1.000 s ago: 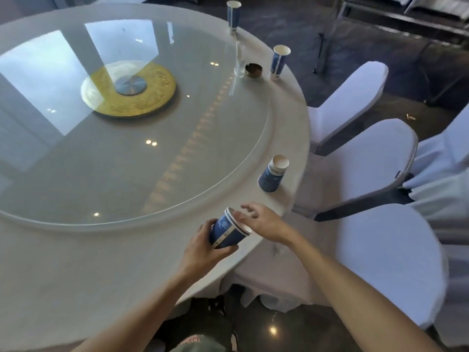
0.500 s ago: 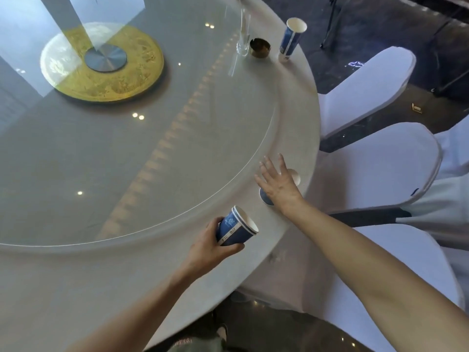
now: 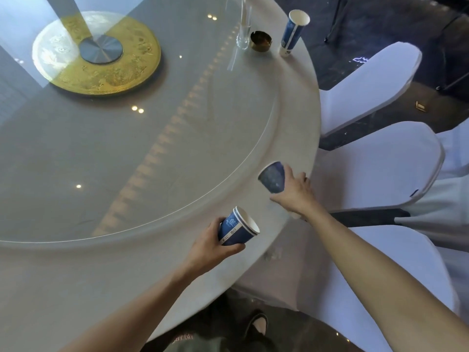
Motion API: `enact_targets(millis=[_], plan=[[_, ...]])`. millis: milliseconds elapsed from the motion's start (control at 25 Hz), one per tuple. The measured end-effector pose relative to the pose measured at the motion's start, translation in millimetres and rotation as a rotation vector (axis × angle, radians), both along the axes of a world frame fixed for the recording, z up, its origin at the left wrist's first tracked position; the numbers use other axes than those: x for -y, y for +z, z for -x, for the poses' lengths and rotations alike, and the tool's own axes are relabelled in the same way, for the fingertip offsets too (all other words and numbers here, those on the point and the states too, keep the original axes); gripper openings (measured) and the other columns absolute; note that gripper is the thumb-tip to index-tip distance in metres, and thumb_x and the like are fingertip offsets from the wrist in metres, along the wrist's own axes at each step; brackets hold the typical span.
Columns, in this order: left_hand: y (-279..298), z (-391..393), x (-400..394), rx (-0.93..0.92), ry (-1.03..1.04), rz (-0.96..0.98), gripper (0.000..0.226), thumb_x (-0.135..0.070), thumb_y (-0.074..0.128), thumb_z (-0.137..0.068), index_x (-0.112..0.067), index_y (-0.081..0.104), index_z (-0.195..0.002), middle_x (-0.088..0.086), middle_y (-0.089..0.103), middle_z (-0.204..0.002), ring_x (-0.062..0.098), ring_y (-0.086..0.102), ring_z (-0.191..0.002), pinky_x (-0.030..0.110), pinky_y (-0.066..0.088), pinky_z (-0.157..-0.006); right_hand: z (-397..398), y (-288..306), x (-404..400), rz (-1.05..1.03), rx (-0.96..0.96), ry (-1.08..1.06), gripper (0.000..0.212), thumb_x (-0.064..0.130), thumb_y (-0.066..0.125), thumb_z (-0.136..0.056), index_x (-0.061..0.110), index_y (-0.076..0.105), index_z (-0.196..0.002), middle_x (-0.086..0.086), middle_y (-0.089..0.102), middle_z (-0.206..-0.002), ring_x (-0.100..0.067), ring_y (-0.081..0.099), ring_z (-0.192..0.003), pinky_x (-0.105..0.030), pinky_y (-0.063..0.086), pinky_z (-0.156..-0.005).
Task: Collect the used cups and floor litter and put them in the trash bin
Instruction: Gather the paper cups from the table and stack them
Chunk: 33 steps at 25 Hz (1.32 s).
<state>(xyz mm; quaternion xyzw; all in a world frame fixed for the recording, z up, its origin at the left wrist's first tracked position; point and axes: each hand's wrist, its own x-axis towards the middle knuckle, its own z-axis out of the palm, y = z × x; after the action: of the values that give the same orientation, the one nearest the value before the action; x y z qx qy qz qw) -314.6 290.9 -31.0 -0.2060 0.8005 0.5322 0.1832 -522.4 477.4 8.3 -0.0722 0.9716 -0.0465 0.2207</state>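
My left hand (image 3: 212, 246) grips a stack of blue paper cups (image 3: 237, 227), tilted with the white rim toward the right, over the near rim of the round table (image 3: 299, 102). My right hand (image 3: 294, 193) is closed on another blue paper cup (image 3: 272, 176), lifted off the table's right edge and tipped with its base toward the camera. A third blue cup (image 3: 293, 33) stands upright at the far right rim. A small piece of litter (image 3: 420, 107) lies on the dark floor behind the chairs.
A glass turntable (image 3: 127, 148) with a gold centre disc (image 3: 101, 53) covers most of the table. A tall clear glass (image 3: 245, 27) and a brass ashtray (image 3: 261, 41) stand near the far cup. White-covered chairs (image 3: 375, 163) crowd the table's right side.
My right hand, which lay over the cup at the table's edge, has closed on it and lifted it, tipping it. The left hand holds its cups in the same place.
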Motion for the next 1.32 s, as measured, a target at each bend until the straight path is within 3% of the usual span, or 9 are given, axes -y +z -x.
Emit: enact_targets(millis=[120, 280, 480, 760, 880, 960, 1040, 1160, 1320], plan=[[4, 10, -25, -0.016, -0.039, 0.008, 0.073, -0.060, 0.083, -0.066, -0.045, 0.046, -0.127, -0.015, 0.069, -0.114, 0.003, 0.070, -0.097, 0.033, 0.060, -0.087, -8, 28, -28, 0.513, 0.030, -0.281, 0.113, 0.038, 0.076, -0.078, 0.044, -0.001, -0.160, -0.011, 0.042, -0.139, -0.028, 0.053, -0.116, -0.043, 0.051, -0.095], [11, 17, -71, -0.040, -0.083, 0.022, 0.074, -0.057, 0.084, -0.067, -0.042, 0.045, -0.128, -0.011, 0.068, -0.117, 0.008, 0.070, -0.098, 0.035, 0.063, -0.082, -26, 56, -72, 1.020, 0.092, -0.378, 0.097, 0.019, 0.079, -0.086, 0.037, 0.016, -0.158, -0.001, 0.062, -0.126, -0.019, 0.069, -0.108, -0.028, 0.063, -0.077], [23, 7, -148, -0.042, -0.072, 0.024, 0.068, -0.045, 0.088, -0.073, -0.042, 0.042, -0.123, -0.008, 0.067, -0.114, 0.006, 0.072, -0.089, 0.023, 0.063, -0.069, -64, 46, -138, 1.208, 0.177, -0.499, 0.089, 0.016, 0.083, -0.082, 0.036, 0.024, -0.146, -0.009, 0.069, -0.116, -0.030, 0.072, -0.108, -0.052, 0.063, -0.087], [43, 6, -252, -0.162, 0.134, 0.051, 0.067, -0.036, 0.092, -0.073, -0.034, 0.047, -0.122, -0.007, 0.069, -0.105, 0.006, 0.076, -0.080, 0.033, 0.066, -0.066, -97, 41, -224, 1.217, 0.300, -0.335, 0.042, 0.010, 0.083, -0.085, 0.027, 0.060, -0.116, 0.007, 0.075, -0.108, -0.007, 0.073, -0.098, -0.025, 0.060, -0.083], [43, -2, -289, -0.146, 0.161, 0.046, 0.069, -0.037, 0.092, -0.072, -0.036, 0.046, -0.123, -0.013, 0.066, -0.105, 0.006, 0.074, -0.078, 0.025, 0.064, -0.065, -101, 44, -262, 1.150, 0.348, -0.285, 0.058, 0.034, 0.083, -0.086, 0.032, 0.053, -0.135, 0.005, 0.062, -0.135, -0.004, 0.064, -0.116, -0.022, 0.052, -0.093], [41, -11, -307, -0.148, 0.182, 0.038, 0.070, -0.035, 0.092, -0.073, -0.037, 0.045, -0.124, -0.015, 0.064, -0.105, 0.009, 0.074, -0.083, 0.023, 0.064, -0.066, -91, 38, -278, 1.036, 0.248, -0.219, 0.090, 0.060, 0.072, -0.084, 0.031, 0.030, -0.159, 0.006, 0.039, -0.157, -0.007, 0.044, -0.139, -0.028, 0.041, -0.108], [37, -14, -313, -0.148, 0.212, 0.032, 0.070, -0.035, 0.092, -0.073, -0.037, 0.045, -0.125, -0.016, 0.063, -0.107, 0.006, 0.072, -0.089, 0.021, 0.063, -0.067, -82, 30, -272, 0.915, 0.308, -0.073, 0.090, 0.074, 0.055, -0.086, 0.035, 0.024, -0.162, 0.007, 0.026, -0.168, -0.009, 0.027, -0.152, -0.037, 0.028, -0.121], [19, -25, -313, -0.098, 0.272, 0.048, 0.071, -0.039, 0.091, -0.070, -0.037, 0.046, -0.125, -0.012, 0.067, -0.106, 0.007, 0.073, -0.087, 0.026, 0.064, -0.071, -103, 5, -251, 0.726, 0.540, 0.080, 0.070, 0.061, 0.038, -0.103, 0.023, 0.030, -0.162, -0.001, 0.026, -0.170, -0.017, 0.021, -0.157, -0.047, 0.017, -0.128], [-17, -45, -311, -0.008, 0.238, 0.034, 0.077, -0.044, 0.090, -0.065, -0.037, 0.045, -0.126, -0.009, 0.066, -0.114, 0.009, 0.071, -0.096, 0.035, 0.065, -0.079, -126, -30, -248, 0.592, 0.620, 0.079, 0.062, 0.049, 0.034, -0.109, 0.021, 0.024, -0.163, -0.003, 0.024, -0.168, -0.023, 0.029, -0.153, -0.047, 0.029, -0.124]])
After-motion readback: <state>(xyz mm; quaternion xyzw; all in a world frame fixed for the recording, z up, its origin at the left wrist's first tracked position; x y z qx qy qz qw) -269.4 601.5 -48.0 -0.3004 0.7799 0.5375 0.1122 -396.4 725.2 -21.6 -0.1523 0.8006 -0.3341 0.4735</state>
